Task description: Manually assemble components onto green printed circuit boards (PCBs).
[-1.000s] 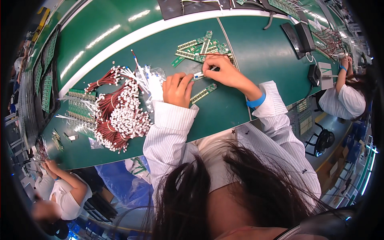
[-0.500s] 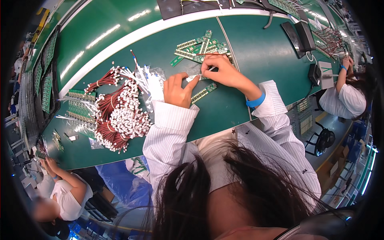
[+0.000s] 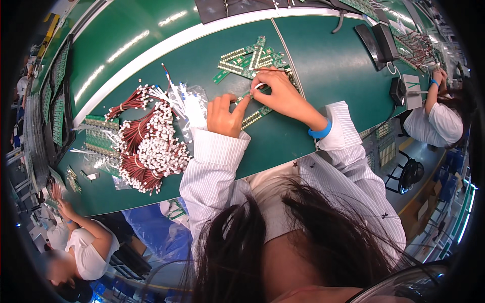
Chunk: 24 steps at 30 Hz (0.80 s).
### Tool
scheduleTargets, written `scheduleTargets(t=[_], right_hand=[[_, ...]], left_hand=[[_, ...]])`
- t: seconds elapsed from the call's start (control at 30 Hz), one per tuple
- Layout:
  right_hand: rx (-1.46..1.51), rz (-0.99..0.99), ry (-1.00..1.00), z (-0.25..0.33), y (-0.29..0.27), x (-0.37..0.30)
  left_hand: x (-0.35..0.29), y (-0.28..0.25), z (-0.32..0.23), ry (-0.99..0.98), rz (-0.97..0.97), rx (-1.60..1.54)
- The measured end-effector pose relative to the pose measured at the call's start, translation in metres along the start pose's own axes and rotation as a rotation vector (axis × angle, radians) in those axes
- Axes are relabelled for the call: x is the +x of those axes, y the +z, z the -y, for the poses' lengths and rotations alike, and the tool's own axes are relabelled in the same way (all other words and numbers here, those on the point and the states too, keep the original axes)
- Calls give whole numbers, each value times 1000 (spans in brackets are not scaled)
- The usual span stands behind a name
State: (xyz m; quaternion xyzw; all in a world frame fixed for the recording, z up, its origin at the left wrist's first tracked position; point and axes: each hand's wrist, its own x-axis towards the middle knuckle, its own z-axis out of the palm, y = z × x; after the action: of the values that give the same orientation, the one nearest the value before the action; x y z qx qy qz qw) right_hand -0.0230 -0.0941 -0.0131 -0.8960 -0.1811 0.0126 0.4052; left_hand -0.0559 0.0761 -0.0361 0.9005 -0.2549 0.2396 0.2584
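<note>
If R hand (image 3: 275, 92), fingertips pinching white lead (image 3: 260, 86), tugs off-axis while L hand (image 3: 225, 115) pinches small PCB (image 3: 242, 98) between the 2, just nearside of PCB pile (image 3: 248, 61), lead could prob. skew or small PCB slip.
</note>
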Motion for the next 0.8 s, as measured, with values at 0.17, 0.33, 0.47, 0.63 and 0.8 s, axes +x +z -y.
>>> scheduleTargets(t=[0.17,0.33,0.47,0.63,0.8], right_hand=[[-7,-11,11,2,1,1],[-52,-106,-42,-4,7,0],[-30,-39,-16,-4,3,3],[14,-6,19,-4,2,4],[-45,21,30,7,3,5]], left_hand=[[1,-2,-3,-80,1,-41],[0,-2,-4,-90,-15,-54],[1,-4,-4,-79,3,-47],[2,-1,-4,-55,2,-64],[-1,-7,-3,-45,-7,-47]])
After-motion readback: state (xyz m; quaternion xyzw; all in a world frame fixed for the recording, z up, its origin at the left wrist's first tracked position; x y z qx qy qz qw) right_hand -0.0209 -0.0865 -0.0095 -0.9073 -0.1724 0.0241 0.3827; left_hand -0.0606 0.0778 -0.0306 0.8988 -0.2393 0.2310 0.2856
